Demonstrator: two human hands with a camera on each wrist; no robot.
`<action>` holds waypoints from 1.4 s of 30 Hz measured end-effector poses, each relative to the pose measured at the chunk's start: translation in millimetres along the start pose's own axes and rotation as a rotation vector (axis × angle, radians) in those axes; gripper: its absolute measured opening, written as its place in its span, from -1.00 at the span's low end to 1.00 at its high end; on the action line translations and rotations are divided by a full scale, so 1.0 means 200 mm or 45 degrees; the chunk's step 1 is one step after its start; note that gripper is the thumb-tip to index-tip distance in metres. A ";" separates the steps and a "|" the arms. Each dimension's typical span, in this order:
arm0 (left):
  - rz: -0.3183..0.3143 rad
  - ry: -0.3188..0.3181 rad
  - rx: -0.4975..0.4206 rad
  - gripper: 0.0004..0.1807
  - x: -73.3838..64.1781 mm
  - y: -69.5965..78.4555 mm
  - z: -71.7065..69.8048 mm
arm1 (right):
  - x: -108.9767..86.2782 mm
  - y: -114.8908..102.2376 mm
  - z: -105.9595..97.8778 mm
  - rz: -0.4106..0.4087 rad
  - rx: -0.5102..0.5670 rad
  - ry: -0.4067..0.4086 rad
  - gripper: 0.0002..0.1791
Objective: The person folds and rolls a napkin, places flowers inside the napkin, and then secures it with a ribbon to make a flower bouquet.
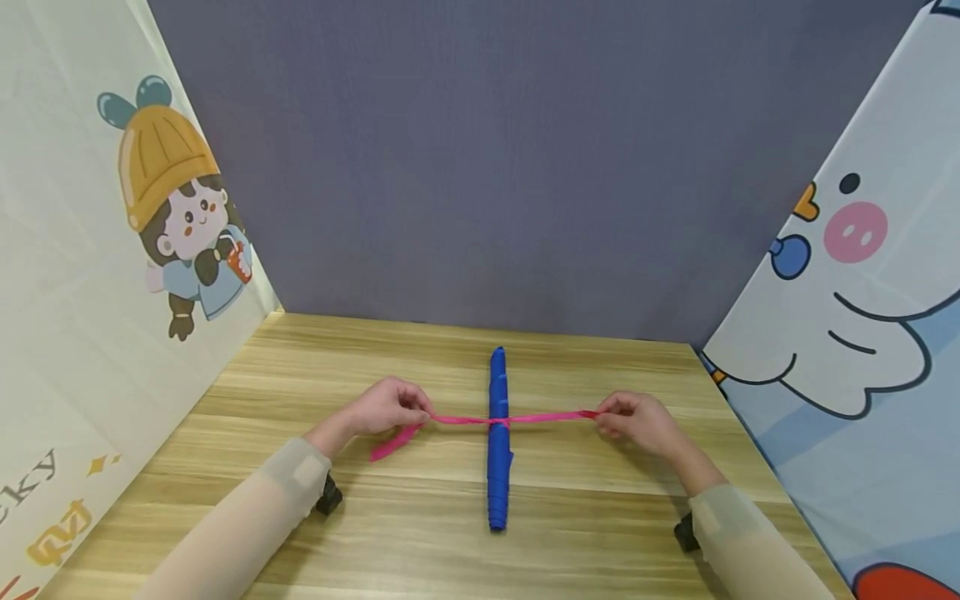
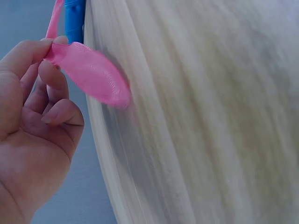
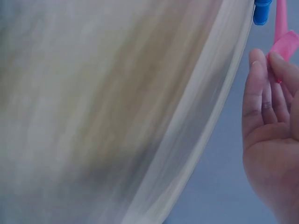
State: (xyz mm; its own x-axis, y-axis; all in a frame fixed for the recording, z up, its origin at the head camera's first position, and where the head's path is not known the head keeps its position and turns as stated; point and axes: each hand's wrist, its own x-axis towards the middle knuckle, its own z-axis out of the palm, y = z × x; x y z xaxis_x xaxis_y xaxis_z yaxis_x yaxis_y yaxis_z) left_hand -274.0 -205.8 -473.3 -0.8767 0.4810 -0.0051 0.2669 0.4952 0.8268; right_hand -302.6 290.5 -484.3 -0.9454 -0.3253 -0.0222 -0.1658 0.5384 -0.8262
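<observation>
A pink ribbon stretches nearly straight between both hands, crossing the middle of a blue rolled-up bundle. The bundle lies lengthwise on the wooden table, narrow and tightly rolled, and the ribbon crosses over itself on top of it. On the left side, my left hand pinches the ribbon between thumb and forefinger, and a loose pink tail hangs past the fingers. Opposite it, my right hand pinches the other end with thumb and fingertips; a short piece of ribbon shows at the thumb in the right wrist view.
The wood-grain table runs back to a grey upright panel. Cartoon-printed white sheets stand along the left side and the right side. Black wrist devices sit under both sleeves.
</observation>
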 end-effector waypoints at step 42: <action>-0.069 -0.227 -0.076 -0.86 -0.03 -0.03 0.00 | 0.10 -0.01 0.00 0.075 -0.194 0.072 -0.87</action>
State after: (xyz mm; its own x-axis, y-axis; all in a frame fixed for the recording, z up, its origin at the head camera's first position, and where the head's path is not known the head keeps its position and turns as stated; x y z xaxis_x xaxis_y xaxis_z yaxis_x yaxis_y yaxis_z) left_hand -269.4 -211.4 -477.9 -0.8028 0.5781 -0.1457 0.1923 0.4824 0.8546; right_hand -321.7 282.0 -482.9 -0.9682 -0.2478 -0.0332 -0.1460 0.6683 -0.7294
